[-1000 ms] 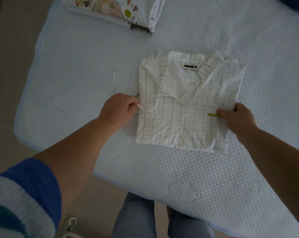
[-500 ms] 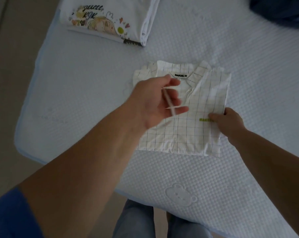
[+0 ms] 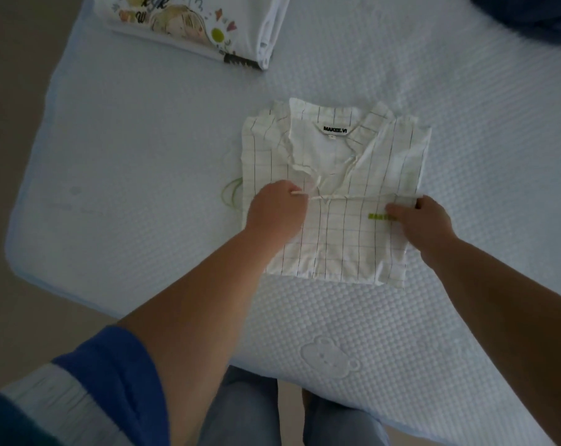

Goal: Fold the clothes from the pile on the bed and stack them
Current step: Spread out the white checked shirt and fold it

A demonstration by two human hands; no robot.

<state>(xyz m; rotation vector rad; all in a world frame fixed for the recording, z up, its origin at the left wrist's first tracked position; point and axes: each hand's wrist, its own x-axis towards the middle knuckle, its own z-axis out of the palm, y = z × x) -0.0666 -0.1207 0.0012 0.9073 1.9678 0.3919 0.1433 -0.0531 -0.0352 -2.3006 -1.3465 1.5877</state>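
Note:
A white checked shirt (image 3: 337, 226) lies folded into a rectangle in the middle of the bed, collar and black label facing up. My left hand (image 3: 277, 210) rests on its left half and pinches a thin white tie string (image 3: 337, 197) that stretches across the shirt front. My right hand (image 3: 422, 220) grips the shirt's right edge beside a small green logo, fingers on top of the fabric. A folded white printed T-shirt (image 3: 208, 27) lies at the far left of the bed.
The quilted white mattress (image 3: 144, 156) has its left edge and near corner close to me, with bare floor beyond. A dark blue garment (image 3: 530, 14) sits at the far right corner. My legs stand against the near bed edge.
My left hand lifted the tie string off the shirt's left side, swung over the collar, and now lays it stretched across the shirt front. My right hand stayed on the right edge.

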